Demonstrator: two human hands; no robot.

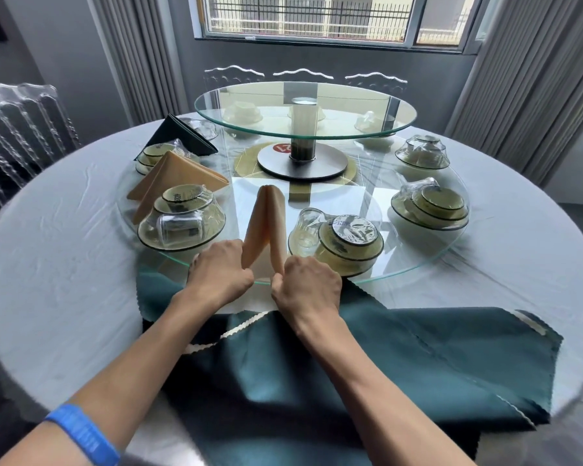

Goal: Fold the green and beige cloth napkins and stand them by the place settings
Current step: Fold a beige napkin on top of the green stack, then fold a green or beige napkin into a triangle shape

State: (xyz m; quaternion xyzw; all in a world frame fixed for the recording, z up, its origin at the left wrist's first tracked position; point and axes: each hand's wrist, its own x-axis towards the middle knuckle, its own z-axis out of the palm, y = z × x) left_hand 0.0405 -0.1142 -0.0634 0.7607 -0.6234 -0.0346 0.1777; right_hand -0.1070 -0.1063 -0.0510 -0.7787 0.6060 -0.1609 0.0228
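Wristband: a blue band [83, 435] circles the person's left forearm at the near edge of the view.
Green napkin: a dark green cloth [401, 358] lies spread and rumpled over the near side of the table [58, 280], unfolded, both forearms reaching across it; a scalloped cream hem [229, 331] of another cloth peeps from under it.
Left hand: the left hand [221, 275] pinches the lower left corner of the beige napkin [266, 223], fingers curled tight round the fabric.
Right hand: the right hand [307, 287] pinches the lower right corner the same way, a narrow, closed grip, knuckles toward the viewer.
Beige napkin: folded into a tall tent, it stands on the rim of the lower glass turntable [418, 260], between two wrapped place settings [182, 220] and [344, 243], its two legs splayed apart.
Step in hand: by the look of it, setting this napkin upright beside a setting.
Next move: likely easing both corners down evenly and letting go gently, so the peak does not topple; then the green cloth needs folding.
Further off: a finished beige napkin [179, 179] and a dark green one [182, 136] already stand at the left settings.
Beyond: an upper glass tier [303, 109] on a steel post, clear chairs [303, 75], a window [317, 18].
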